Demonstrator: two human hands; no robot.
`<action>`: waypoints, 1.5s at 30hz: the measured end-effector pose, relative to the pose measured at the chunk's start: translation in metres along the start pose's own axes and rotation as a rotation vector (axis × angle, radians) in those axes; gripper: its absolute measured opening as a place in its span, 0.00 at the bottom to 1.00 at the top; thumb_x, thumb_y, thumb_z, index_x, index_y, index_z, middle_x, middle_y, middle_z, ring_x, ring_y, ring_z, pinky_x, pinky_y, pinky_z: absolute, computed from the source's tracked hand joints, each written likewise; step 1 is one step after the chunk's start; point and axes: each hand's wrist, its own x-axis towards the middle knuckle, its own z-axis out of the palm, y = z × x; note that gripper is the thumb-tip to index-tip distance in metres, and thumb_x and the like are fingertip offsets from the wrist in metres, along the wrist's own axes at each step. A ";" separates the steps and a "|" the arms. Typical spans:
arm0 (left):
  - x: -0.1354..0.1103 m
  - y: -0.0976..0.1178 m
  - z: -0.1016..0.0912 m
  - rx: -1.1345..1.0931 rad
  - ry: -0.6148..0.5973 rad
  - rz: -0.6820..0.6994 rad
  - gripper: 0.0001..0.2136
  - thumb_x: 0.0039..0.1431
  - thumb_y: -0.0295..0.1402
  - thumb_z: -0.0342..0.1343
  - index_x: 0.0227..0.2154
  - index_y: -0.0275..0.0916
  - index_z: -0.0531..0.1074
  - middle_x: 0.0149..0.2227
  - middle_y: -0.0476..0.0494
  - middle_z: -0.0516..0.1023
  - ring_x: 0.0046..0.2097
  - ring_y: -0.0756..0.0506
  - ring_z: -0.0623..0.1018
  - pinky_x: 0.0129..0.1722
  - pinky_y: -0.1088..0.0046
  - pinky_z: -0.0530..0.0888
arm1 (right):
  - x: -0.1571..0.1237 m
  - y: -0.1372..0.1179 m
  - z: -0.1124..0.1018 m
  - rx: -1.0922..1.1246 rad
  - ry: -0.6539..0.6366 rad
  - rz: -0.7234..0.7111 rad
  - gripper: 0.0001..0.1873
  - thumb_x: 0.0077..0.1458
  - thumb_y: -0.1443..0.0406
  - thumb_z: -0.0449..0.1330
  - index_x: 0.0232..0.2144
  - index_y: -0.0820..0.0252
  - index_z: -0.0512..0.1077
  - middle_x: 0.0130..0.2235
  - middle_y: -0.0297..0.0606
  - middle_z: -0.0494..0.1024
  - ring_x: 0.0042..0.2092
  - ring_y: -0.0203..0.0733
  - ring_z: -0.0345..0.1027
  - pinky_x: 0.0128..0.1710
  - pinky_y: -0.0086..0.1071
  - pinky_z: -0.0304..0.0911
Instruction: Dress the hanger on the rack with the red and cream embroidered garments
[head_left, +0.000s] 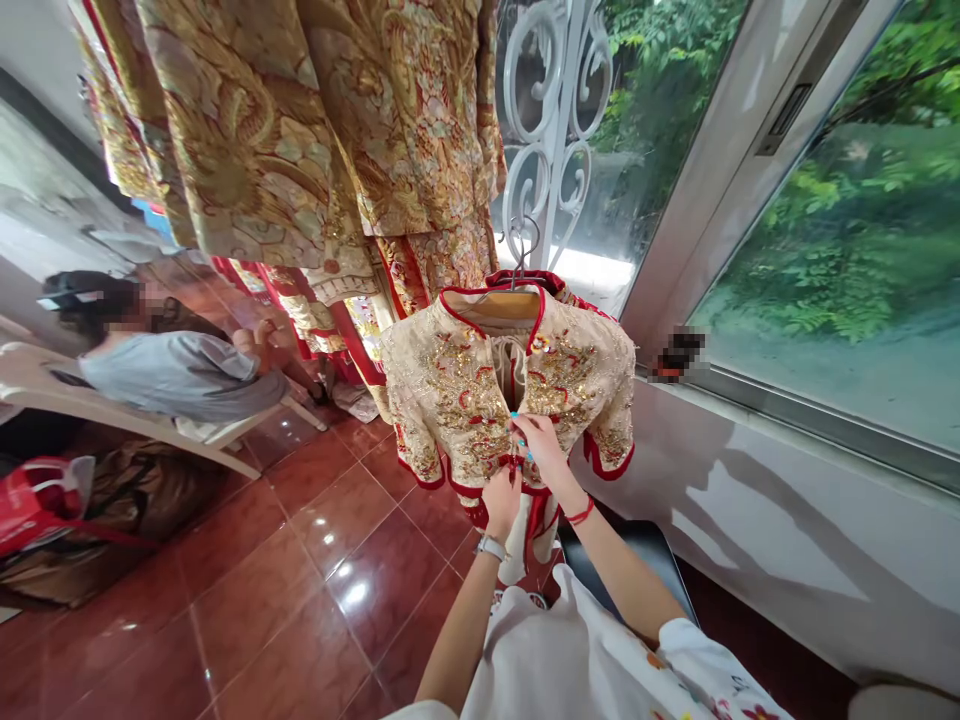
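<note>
A cream jacket (457,390) with gold and red embroidery and red trim hangs on a hanger (517,262) in front of me. Both my hands are at the lower front of it. My left hand (501,500), with a watch on the wrist, is closed on the jacket's front edge near the hem. My right hand (538,440), with a red cord on the wrist, pinches the front closure just above the left hand.
More embroidered gold and red garments (315,130) hang above and behind. A person in a grey top (176,370) sits at the left by a white table. A red bag (34,505) lies on the red tiled floor (315,560). White wall and window (825,250) stand at the right.
</note>
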 end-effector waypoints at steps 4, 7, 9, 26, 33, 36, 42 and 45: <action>0.013 0.009 -0.018 0.032 0.078 -0.029 0.16 0.63 0.39 0.49 0.43 0.31 0.73 0.39 0.29 0.79 0.41 0.36 0.79 0.38 0.65 0.68 | -0.005 0.009 0.008 -0.012 -0.005 -0.045 0.20 0.44 0.50 0.62 0.17 0.59 0.64 0.16 0.26 0.57 0.20 0.28 0.45 0.19 0.27 0.39; 0.028 0.010 -0.026 0.044 0.075 0.030 0.12 0.64 0.32 0.47 0.38 0.32 0.75 0.37 0.30 0.79 0.40 0.37 0.79 0.39 0.65 0.67 | -0.015 0.030 0.007 -0.049 0.005 -0.061 0.24 0.43 0.48 0.63 0.16 0.58 0.62 0.16 0.26 0.57 0.20 0.29 0.46 0.19 0.27 0.40; 0.036 0.005 -0.027 0.040 0.060 0.079 0.11 0.63 0.30 0.47 0.35 0.34 0.76 0.36 0.32 0.79 0.40 0.38 0.79 0.40 0.66 0.67 | -0.019 0.039 0.004 -0.049 -0.014 -0.016 0.24 0.41 0.46 0.64 0.17 0.58 0.63 0.15 0.25 0.56 0.19 0.28 0.44 0.19 0.27 0.38; 0.014 -0.020 0.009 -0.125 0.115 0.128 0.15 0.69 0.32 0.41 0.37 0.40 0.74 0.39 0.39 0.80 0.41 0.44 0.77 0.42 0.71 0.65 | 0.028 -0.060 0.019 0.140 -0.020 -0.092 0.15 0.43 0.57 0.64 0.19 0.59 0.63 0.16 0.22 0.55 0.16 0.24 0.42 0.15 0.26 0.37; -0.008 -0.024 0.023 -0.314 0.107 0.059 0.13 0.67 0.32 0.43 0.32 0.40 0.73 0.36 0.40 0.79 0.39 0.44 0.77 0.41 0.71 0.66 | 0.014 -0.030 0.011 0.074 -0.049 -0.106 0.19 0.44 0.51 0.65 0.20 0.59 0.65 0.17 0.23 0.57 0.18 0.26 0.43 0.17 0.26 0.40; -0.016 -0.036 0.024 -0.438 0.096 0.010 0.13 0.65 0.38 0.46 0.28 0.41 0.71 0.30 0.44 0.77 0.34 0.46 0.75 0.38 0.71 0.67 | 0.010 0.008 -0.017 0.024 -0.102 -0.073 0.22 0.46 0.47 0.63 0.25 0.59 0.68 0.18 0.25 0.60 0.19 0.28 0.47 0.18 0.26 0.44; 0.005 -0.098 0.001 -0.685 0.166 -0.327 0.21 0.66 0.47 0.39 0.33 0.39 0.70 0.32 0.41 0.75 0.34 0.45 0.74 0.35 0.70 0.70 | 0.000 0.122 -0.129 -0.117 0.368 0.286 0.19 0.46 0.49 0.60 0.26 0.59 0.68 0.19 0.29 0.65 0.18 0.32 0.55 0.19 0.26 0.52; 0.030 -0.123 -0.010 -0.803 0.096 -0.461 0.20 0.64 0.49 0.43 0.39 0.38 0.71 0.35 0.40 0.77 0.34 0.46 0.77 0.35 0.70 0.72 | 0.009 0.157 -0.152 -0.061 0.403 0.357 0.18 0.50 0.49 0.55 0.26 0.58 0.67 0.22 0.36 0.71 0.23 0.40 0.67 0.24 0.33 0.64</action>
